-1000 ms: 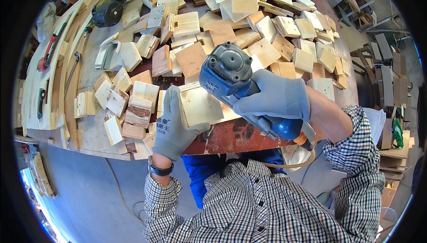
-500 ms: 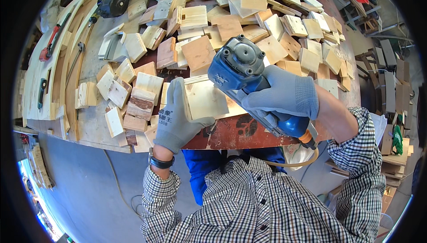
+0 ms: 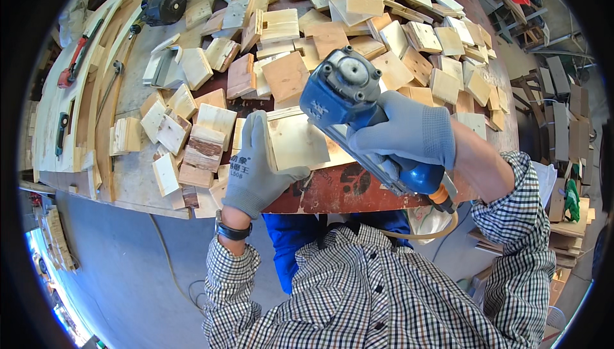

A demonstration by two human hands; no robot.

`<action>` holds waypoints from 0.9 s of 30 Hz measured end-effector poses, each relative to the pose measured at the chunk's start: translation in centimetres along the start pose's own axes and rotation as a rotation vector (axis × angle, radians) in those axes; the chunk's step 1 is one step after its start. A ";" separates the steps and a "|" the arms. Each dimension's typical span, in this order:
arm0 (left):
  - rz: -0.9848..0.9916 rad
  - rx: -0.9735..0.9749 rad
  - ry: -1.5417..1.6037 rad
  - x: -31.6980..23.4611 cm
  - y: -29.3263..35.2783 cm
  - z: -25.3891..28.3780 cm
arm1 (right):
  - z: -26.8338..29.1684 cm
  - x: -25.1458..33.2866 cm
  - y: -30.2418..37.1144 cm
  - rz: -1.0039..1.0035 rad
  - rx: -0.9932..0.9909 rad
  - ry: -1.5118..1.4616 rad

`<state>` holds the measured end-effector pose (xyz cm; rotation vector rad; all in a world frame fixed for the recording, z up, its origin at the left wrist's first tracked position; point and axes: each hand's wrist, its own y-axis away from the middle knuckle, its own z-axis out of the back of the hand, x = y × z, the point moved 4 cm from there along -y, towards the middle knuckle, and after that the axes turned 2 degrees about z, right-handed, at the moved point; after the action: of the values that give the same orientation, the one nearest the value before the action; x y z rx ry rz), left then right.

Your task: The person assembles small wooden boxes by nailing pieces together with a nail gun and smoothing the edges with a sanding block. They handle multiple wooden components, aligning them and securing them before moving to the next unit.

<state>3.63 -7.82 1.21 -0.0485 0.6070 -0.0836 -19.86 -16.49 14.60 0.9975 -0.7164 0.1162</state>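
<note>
- Loose wood blocks crowd the counter just left of the gloved left hand.
- The left hand, fingers extended and thumb spread wide, braces the left and near edges of a pale wooden board without closing around it.
- The wooden board lies flat immediately to the left hand's right, between the two hands; the left is the nearer, touching it. Its visible face looks almost square, with no clear long axis.
- A blue pneumatic nail gun slants past the board's right side, its long axis running from a head beyond and left of the right hand back toward an air hose on that hand's near side. Its nose is hidden; contact cannot be told.
- The gloved right hand is wrapped around the nail gun's handle.
</note>
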 end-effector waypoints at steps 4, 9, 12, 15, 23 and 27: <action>0.043 0.029 0.095 -0.3 -0.2 0.6 | -0.4 0.6 0.1 0.011 0.054 -0.010; 0.032 0.003 0.098 0.0 0.2 0.7 | -2.3 1.1 0.5 0.148 0.025 -0.056; 0.031 0.030 0.141 0.4 -0.2 0.4 | -3.3 2.2 0.6 0.181 0.084 -0.014; 0.043 0.070 0.121 0.4 -0.3 0.4 | -4.1 4.2 1.6 0.113 0.129 0.021; 0.049 0.049 0.161 0.4 -0.2 0.2 | -5.3 2.5 0.8 0.075 0.144 0.040; 0.036 0.048 0.121 0.5 0.1 0.3 | -5.7 2.6 0.5 0.063 0.129 0.075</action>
<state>4.22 -7.78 1.11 0.0141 0.7259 -0.0670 -15.21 -12.21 14.56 1.0880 -0.6789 0.2563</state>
